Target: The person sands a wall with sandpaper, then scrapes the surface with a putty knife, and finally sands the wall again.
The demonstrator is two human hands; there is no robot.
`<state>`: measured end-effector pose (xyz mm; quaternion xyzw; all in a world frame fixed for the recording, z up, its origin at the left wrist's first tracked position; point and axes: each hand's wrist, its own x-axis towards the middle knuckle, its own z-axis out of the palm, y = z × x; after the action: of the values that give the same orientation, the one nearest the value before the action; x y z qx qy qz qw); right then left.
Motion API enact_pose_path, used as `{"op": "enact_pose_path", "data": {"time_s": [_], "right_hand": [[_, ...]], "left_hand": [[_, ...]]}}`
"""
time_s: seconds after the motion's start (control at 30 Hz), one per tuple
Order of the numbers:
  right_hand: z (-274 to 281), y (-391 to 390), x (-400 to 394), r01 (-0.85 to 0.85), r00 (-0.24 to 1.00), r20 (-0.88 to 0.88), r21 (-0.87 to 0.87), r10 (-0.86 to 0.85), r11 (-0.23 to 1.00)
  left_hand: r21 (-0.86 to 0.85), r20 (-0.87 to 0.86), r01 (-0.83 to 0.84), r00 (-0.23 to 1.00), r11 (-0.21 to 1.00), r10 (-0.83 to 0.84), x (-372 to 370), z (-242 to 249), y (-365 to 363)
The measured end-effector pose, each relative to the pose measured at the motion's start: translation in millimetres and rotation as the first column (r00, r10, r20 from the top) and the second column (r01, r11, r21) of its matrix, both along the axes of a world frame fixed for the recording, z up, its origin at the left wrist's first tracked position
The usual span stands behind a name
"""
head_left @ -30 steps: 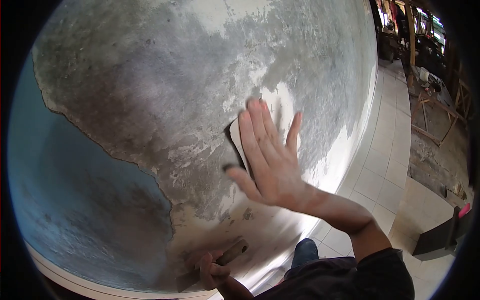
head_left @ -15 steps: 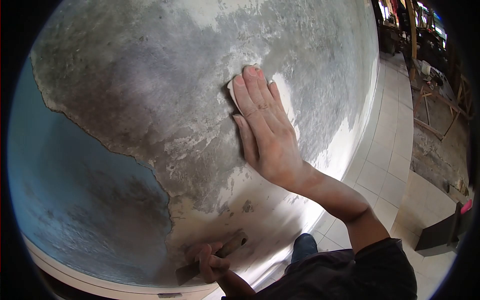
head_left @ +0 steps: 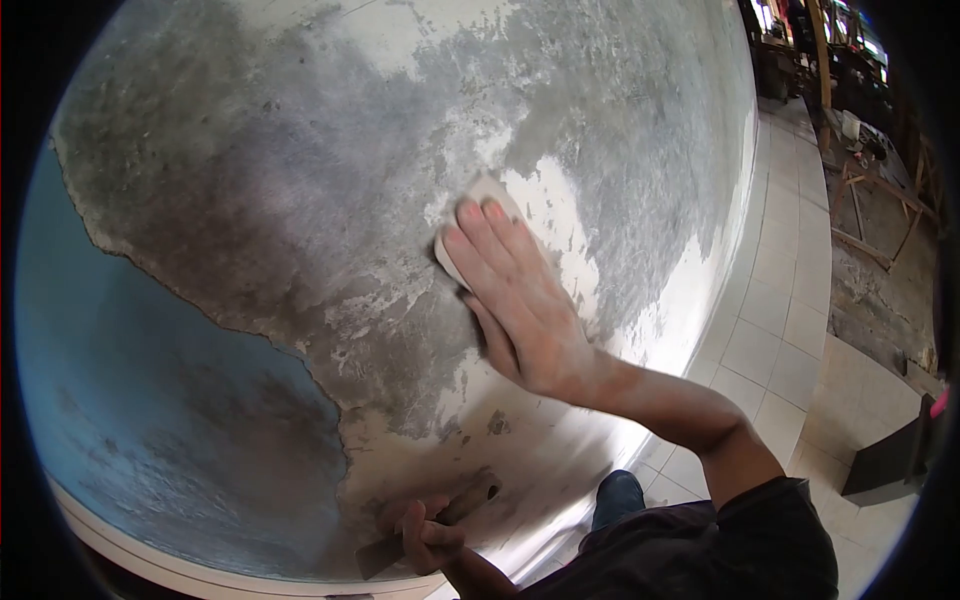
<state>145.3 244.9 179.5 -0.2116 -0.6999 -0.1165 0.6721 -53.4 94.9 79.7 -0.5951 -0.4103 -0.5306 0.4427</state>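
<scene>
My right hand (head_left: pixel 525 305) lies flat against the wall (head_left: pixel 300 180), fingers extended over a pale folded piece of sandpaper (head_left: pixel 487 187) pressed beneath them. The paper's edges stick out past the fingertips and along the side. Around it the surface is mottled grey with white filler patches (head_left: pixel 550 210). Lower down, close to the wall's bottom edge, my left hand (head_left: pixel 432 538) is closed around a scraper with a flat blade (head_left: pixel 380 558); its handle (head_left: pixel 472 496) points up and right and has a hole at the end.
Blue paint (head_left: pixel 180 400) covers the wall's lower left, ending at a ragged edge. White floor tiles (head_left: pixel 760 350) run along the right. Beyond stand a wooden frame (head_left: pixel 870 215) and a dark box-like object (head_left: pixel 885 455). My knee (head_left: pixel 618 495) is near the wall.
My right hand has slid down and slightly left across the wall with the sandpaper, uncovering more white filler above. The left hand with the scraper has barely shifted.
</scene>
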Motion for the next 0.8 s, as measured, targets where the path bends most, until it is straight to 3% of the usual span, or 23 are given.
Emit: {"op": "enact_pose_path", "data": {"time_s": [0.1,0.2,0.37,0.5,0.6,0.8], "right_hand": [[-46,-14,-5,-0.046,0.987,0.153,-0.068,0.056,0.997],[-55,-4,5,-0.037,0.976,0.217,0.029,0.030,0.999],[6,9,8,0.001,0.996,0.086,0.044,-0.005,0.999],[-19,-6,1,-0.039,0.996,0.074,-0.034,0.041,0.999],[-48,-5,5,-0.028,0.981,0.192,0.033,0.021,0.999],[1,10,8,-0.013,0.998,0.057,0.082,0.008,0.997]], "left_hand": [[0.001,-0.013,-0.005,1.000,1.000,0.005,-2,-1,0],[0.016,-0.012,-0.010,1.000,1.000,0.011,-1,-2,1],[0.009,-0.007,0.024,1.000,1.000,-0.024,-1,0,1],[0.002,-0.001,0.039,0.999,0.999,-0.039,2,1,1],[-0.004,0.010,0.042,0.999,0.999,-0.042,2,0,1],[-0.058,0.060,0.042,0.997,0.997,-0.039,5,-1,-2]]}}
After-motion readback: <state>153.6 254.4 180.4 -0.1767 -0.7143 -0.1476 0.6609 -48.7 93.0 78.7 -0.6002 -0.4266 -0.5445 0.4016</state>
